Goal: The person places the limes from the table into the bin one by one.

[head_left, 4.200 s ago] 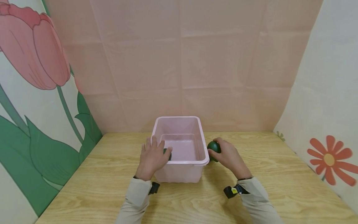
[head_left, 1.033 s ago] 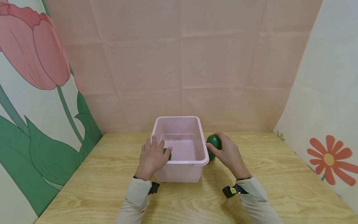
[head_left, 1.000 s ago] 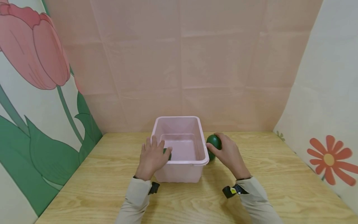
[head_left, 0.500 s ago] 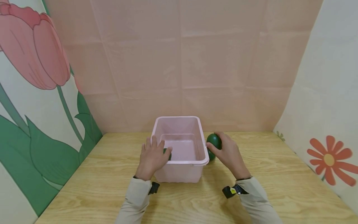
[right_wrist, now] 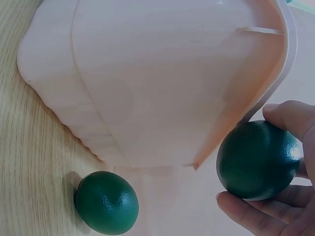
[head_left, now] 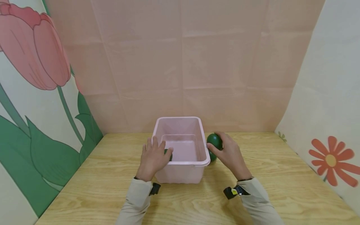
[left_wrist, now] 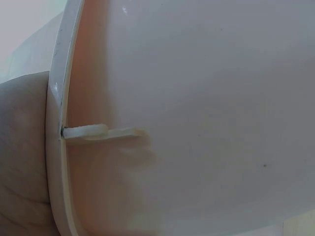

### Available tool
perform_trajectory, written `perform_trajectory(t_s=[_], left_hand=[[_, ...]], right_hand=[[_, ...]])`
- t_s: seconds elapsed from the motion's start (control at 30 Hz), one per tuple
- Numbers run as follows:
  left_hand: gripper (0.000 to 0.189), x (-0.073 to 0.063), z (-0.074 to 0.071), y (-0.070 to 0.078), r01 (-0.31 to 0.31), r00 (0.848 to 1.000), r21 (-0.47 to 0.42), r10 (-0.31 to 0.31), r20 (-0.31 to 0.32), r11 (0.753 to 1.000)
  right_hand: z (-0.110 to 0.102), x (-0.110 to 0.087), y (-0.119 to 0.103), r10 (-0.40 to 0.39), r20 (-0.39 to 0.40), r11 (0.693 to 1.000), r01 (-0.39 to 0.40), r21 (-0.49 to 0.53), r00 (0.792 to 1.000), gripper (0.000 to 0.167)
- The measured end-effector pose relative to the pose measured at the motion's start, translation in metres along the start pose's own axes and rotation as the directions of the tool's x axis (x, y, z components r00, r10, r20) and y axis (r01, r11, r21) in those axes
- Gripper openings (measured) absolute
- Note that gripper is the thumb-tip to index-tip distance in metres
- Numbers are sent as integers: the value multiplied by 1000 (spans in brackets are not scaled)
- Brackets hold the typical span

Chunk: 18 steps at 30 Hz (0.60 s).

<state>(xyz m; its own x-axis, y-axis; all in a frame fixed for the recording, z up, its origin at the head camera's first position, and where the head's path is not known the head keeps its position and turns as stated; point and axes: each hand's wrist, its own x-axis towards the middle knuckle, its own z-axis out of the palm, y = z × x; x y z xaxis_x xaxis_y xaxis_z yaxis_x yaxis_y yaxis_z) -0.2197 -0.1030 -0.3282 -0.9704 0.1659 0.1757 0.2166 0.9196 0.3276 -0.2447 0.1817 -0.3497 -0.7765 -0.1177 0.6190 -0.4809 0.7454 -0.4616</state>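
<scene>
My right hand [head_left: 230,153] holds a glossy dark green ball [head_left: 214,141], slightly egg-shaped, between thumb and fingers. In the right wrist view that ball sits level with the rim of a pale pink plastic bin [right_wrist: 162,83], just outside its wall. A second green ball [right_wrist: 107,202] lies on the table beside the bin, below the held one. My left hand [head_left: 153,157] rests with spread fingers over the bin's near left rim. Inside the bin, partly hidden behind the left thumb, a green thing [head_left: 167,155] shows. The left wrist view has only the bin's outer wall [left_wrist: 206,98] and part of the hand.
The bin stands on a wood-grain table [head_left: 112,187]. A pink sheet [head_left: 180,62] hangs behind it. Panels with a painted tulip [head_left: 45,53] and an orange flower [head_left: 331,160] flank the table on either side.
My right hand has risen slightly with its green ball, and more of the ball below shows. Over the last second it drifted slightly up and left. My left hand has stayed still.
</scene>
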Motion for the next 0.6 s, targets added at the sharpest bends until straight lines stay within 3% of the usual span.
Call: perform_trajectory(t_s=[0.4,0.6], left_hand=[[61,0,0,0,-2,1000,9,2,-9,1000],[61,0,1,0,3,1000,2,-3,-8,1000]], right_hand=[[0,0,0,-43,-41,999,44,12,998,70],[1,0,-1,-73,-72,997,74,6,995,67]])
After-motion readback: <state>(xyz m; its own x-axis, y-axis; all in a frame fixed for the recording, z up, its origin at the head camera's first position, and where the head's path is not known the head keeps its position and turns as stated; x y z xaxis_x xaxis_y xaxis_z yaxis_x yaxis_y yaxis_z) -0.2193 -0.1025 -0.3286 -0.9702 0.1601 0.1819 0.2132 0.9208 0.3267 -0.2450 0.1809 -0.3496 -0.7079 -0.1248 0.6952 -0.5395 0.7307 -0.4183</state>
